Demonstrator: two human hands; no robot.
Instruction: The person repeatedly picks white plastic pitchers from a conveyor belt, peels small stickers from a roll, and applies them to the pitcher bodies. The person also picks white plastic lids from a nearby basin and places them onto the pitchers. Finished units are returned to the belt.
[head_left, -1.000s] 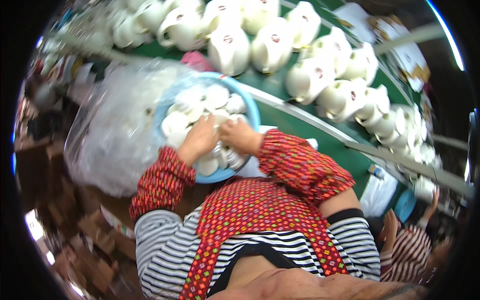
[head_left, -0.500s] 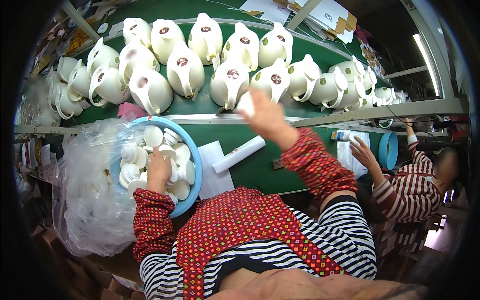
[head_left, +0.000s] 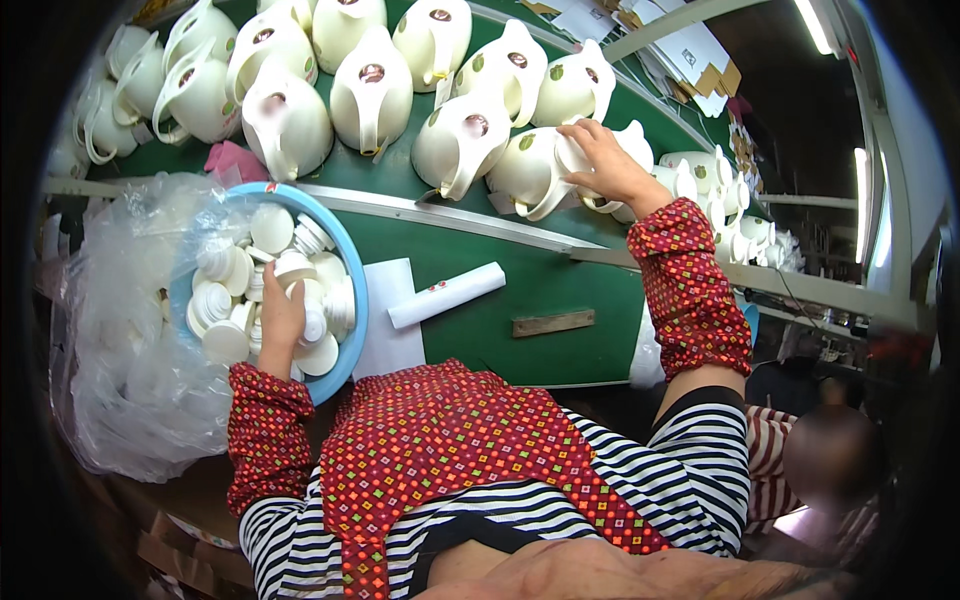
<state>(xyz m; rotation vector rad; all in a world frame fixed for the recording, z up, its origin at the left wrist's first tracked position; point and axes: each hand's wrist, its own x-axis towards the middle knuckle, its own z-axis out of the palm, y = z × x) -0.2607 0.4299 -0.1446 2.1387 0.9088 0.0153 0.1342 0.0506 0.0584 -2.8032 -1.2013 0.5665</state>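
Observation:
My right hand [head_left: 612, 168] is at a cream jug [head_left: 523, 172] with a handle and a green leaf mark. Thumb and fingers hold a round white lid [head_left: 572, 156] against the top of that jug. On the left, my left hand [head_left: 281, 318] reaches into a light blue basin [head_left: 352, 268] heaped with round white lids [head_left: 272, 229]. Its fingers and thumb are apart among the lids, with no lid clearly gripped. Clear plastic [head_left: 130, 340] drapes over the basin's left side.
Several more cream jugs [head_left: 370, 95] stand in rows on the green bench beyond a metal rail [head_left: 450, 212]. Nearer lie a white roll [head_left: 447, 295], a paper sheet [head_left: 390, 325] and a wooden strip [head_left: 553, 323]. At right are a metal post and a co-worker's striped sleeve [head_left: 770, 450].
My right hand has moved right and up, carrying the white lid to a jug. The view has shifted, and my left hand remains in the basin, its fingers now more spread.

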